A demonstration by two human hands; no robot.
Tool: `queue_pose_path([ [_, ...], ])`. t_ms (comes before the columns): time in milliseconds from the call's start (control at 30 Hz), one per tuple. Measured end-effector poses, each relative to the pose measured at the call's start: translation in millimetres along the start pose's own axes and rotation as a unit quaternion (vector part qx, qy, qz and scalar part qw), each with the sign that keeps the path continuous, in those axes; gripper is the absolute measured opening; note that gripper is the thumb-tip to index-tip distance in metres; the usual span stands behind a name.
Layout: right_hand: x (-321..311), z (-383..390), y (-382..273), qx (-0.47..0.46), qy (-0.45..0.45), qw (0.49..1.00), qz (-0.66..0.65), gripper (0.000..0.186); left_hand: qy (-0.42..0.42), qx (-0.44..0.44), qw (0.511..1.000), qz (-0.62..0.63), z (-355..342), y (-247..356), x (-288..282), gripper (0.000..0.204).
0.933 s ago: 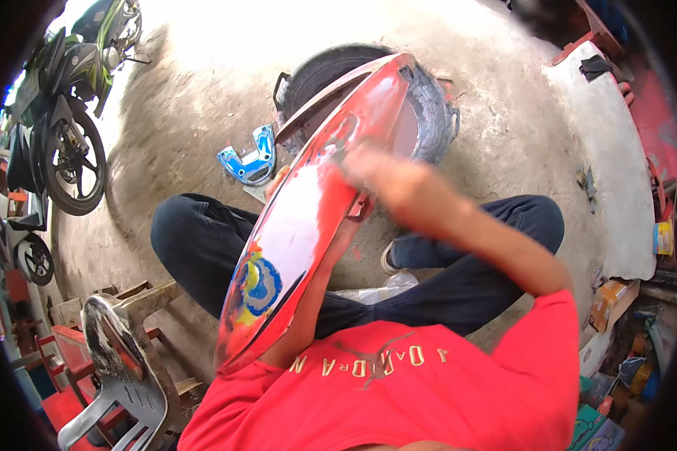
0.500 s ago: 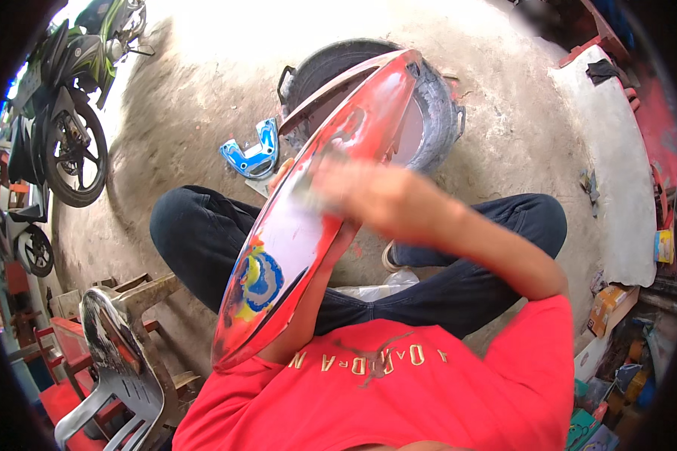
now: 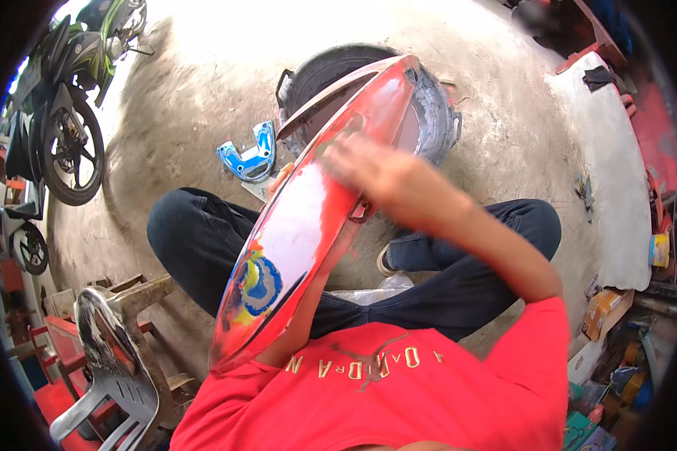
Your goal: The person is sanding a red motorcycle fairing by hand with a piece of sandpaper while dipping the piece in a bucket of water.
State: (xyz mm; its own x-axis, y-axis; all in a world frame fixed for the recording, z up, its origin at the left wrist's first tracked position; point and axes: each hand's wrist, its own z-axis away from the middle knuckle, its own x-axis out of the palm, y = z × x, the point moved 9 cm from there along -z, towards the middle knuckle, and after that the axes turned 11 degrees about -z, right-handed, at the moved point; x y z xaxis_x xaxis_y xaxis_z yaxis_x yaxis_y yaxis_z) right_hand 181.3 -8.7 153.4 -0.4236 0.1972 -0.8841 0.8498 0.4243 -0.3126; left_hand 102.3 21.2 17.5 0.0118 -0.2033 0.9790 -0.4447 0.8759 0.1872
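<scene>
A long red and white motorcycle body panel (image 3: pixel 297 207), with bare patches and a blue, yellow and grey ringed spot near its lower end, slants from my chest to above a black tub (image 3: pixel 447 124). My left hand (image 3: pixel 280 179) is mostly hidden behind the panel; its fingertips curl over the left edge and grip it. My right hand (image 3: pixel 376 169) presses on the panel's upper half, fingers together and slightly blurred. A dull grey-green bit shows at those fingertips, too smeared to name. The tub holds murky liquid.
A blue and white U-shaped part (image 3: pixel 250 159) lies on the concrete floor left of the tub. A worn plastic chair (image 3: pixel 128 376) stands at lower left, motorcycles (image 3: pixel 71 143) at far left. A pale slab (image 3: pixel 617 180) and a cardboard box (image 3: pixel 608 312) line the right.
My right hand has slid up along the panel, away from my chest. The panel stays almost in place, still gripped by my left hand.
</scene>
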Motion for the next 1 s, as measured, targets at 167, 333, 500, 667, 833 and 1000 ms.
queue_pose_path([
  [167, -10, 16, -5, -0.006, 0.018, 1.000, -0.025, 0.050, 0.155, 0.011, 0.985, 0.071, -15, 3, 29, 0.063],
  [333, -2, 18, -20, -0.009, 0.018, 0.998, -0.060, 0.066, 0.186, 0.037, 0.981, 0.036, 1, 2, -15, 0.057],
  [500, -11, 27, 20, 0.052, 0.063, 0.986, -0.148, 0.061, 0.211, 0.022, 0.974, 0.076, -9, -1, 12, 0.059],
  [667, -8, 14, -64, -0.033, 0.063, 0.989, -0.126, 0.053, 0.052, 0.023, 0.992, 0.109, -7, 0, -2, 0.057],
  [833, 0, 12, -62, -0.032, 0.063, 0.995, -0.063, 0.053, 0.101, 0.029, 0.991, 0.079, -6, 4, 6, 0.059],
  [1000, -1, 7, -59, 0.021, 0.101, 0.982, -0.160, 0.059, 0.102, 0.026, 0.991, 0.077, -8, 3, 4, 0.061],
])
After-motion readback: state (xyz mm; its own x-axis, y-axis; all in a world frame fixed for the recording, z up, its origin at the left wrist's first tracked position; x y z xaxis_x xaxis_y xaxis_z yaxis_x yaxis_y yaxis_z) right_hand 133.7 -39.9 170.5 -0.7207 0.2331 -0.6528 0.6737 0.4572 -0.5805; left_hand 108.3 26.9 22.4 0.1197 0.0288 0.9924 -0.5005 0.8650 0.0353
